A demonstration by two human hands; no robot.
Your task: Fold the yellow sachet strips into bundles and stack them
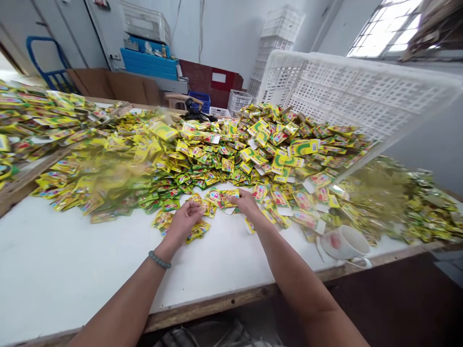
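Note:
My left hand (185,220), a beaded bracelet on its wrist, has its fingers curled on a small yellow sachet (209,207). Close to its right, my right hand (249,204) pinches a flat yellow carton (224,198) printed with a red picture. The carton and the sachet are nearly touching; whether one overlaps the other I cannot tell. More loose sachets (198,232) lie under and beside my left hand. Right of my right hand, several flat yellow cartons (278,196) with white flaps lie spread on the white tabletop (90,270).
A large heap of yellow-green sachets (188,168) spans the table behind my hands. Cartons spill from a tipped white plastic crate (361,86). A white mug (345,242) stands near the front right edge. A wooden strip (39,168) divides off another pile at left.

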